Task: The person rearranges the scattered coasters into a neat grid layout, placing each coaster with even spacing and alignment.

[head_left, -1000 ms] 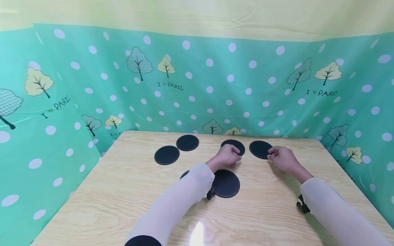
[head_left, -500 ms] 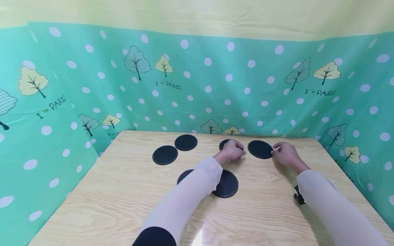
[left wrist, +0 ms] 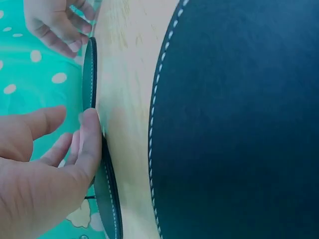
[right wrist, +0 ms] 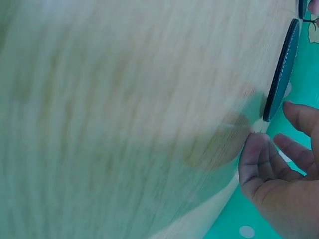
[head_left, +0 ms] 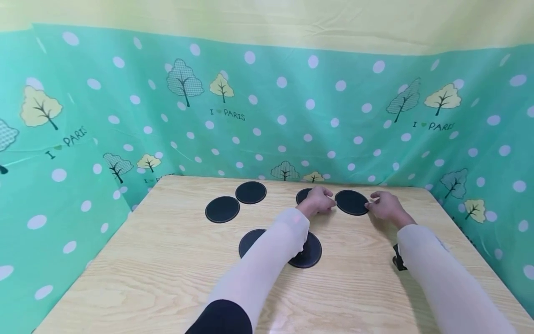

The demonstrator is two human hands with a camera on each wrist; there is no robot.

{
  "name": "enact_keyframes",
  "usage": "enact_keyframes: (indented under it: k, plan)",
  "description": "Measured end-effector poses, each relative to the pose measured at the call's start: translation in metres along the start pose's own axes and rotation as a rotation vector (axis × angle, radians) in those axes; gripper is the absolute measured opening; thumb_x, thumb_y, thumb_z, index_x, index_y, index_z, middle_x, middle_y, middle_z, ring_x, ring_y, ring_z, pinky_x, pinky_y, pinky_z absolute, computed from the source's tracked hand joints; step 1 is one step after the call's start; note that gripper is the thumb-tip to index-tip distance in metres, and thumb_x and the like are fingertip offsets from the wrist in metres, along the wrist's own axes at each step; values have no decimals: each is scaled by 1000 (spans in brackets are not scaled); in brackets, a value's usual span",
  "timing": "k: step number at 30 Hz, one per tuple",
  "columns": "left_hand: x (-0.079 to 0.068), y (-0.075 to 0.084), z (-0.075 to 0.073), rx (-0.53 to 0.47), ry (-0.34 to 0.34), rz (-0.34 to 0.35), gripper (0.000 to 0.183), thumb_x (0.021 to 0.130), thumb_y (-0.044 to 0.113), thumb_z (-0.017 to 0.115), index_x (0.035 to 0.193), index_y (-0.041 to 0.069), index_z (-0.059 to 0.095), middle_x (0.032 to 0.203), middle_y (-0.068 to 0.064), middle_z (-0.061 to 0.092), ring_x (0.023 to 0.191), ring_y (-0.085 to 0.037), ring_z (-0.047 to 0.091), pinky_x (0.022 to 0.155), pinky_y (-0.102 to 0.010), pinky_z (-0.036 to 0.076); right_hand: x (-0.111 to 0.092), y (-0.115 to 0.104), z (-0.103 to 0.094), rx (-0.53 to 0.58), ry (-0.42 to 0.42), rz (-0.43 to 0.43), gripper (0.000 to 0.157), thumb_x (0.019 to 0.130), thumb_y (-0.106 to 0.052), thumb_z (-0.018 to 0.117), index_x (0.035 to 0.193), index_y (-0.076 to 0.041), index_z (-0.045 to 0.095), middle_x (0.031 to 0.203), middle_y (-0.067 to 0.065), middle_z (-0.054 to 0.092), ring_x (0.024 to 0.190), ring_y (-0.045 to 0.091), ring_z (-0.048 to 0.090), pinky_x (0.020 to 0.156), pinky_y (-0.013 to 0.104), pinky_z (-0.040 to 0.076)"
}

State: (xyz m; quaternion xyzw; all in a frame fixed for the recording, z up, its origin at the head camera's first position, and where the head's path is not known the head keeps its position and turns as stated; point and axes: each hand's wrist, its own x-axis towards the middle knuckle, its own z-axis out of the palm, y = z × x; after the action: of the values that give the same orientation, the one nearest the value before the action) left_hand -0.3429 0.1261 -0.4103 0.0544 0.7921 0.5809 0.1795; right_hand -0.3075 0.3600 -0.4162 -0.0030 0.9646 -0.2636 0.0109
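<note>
Several round black coasters with stitched rims lie flat. My left hand (head_left: 320, 200) is above the right part of a back coaster (head_left: 302, 196). Its fingertips reach to the left edge of the rightmost coaster (head_left: 352, 202); whether they touch is unclear. In the left wrist view, the thumb of the left hand (left wrist: 50, 174) stands apart from the fingers. At the rightmost coaster's right edge is my right hand (head_left: 385, 206), fingers loosely bent. In the right wrist view, the right hand (right wrist: 286, 174) has its fingertips close to the end of that coaster (right wrist: 282, 72), nothing pinched.
Two coasters lie at the back left, one (head_left: 251, 192) behind the other (head_left: 222, 209). Nearer, the left sleeve (head_left: 267, 260) partly covers two more, a left one (head_left: 250, 242) and a right one (head_left: 313, 250). A dotted green curtain (head_left: 267, 111) surrounds the wooden table (head_left: 137, 273).
My left hand has shifted right, from the middle back coaster towards the rightmost one. The right hand stays by that coaster's right edge. The coasters show no clear movement on the table.
</note>
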Motion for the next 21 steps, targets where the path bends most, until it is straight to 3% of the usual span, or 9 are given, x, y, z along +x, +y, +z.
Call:
enact_keyframes:
  k: [6, 11, 18, 21]
  plan:
    - [6, 4, 10, -56, 78, -51, 33, 94, -8, 67, 127, -3, 63, 90, -12, 65, 93, -35, 74, 81, -41, 64, 3, 1, 0, 4, -4, 19, 55, 102, -18, 58, 139, 21, 43, 123, 40, 59, 115, 55, 57, 96, 62, 51]
    - [12, 4, 15, -11, 108, -59, 38, 94, -9, 65, 130, 0, 64, 96, -12, 64, 76, -27, 71, 78, -40, 65, 7, 1, 3, 18, 9, 23, 55, 102, -16, 58, 140, 20, 42, 126, 40, 58, 118, 55, 54, 100, 62, 49]
    - [15, 8, 16, 77, 63, -54, 48, 94, -4, 68, 140, 5, 61, 110, -11, 66, 61, -17, 55, 63, -32, 55, 11, -1, 6, 34, 15, 20, 53, 102, -13, 58, 140, 20, 43, 125, 39, 59, 116, 53, 57, 96, 59, 53]
    - [15, 9, 16, 100, 42, -43, 49, 94, -2, 69, 142, 5, 59, 127, -10, 64, 68, -19, 61, 67, -32, 58, 12, -1, 6, 31, 20, 9, 51, 101, -12, 58, 139, 20, 44, 123, 39, 60, 116, 53, 57, 96, 59, 53]
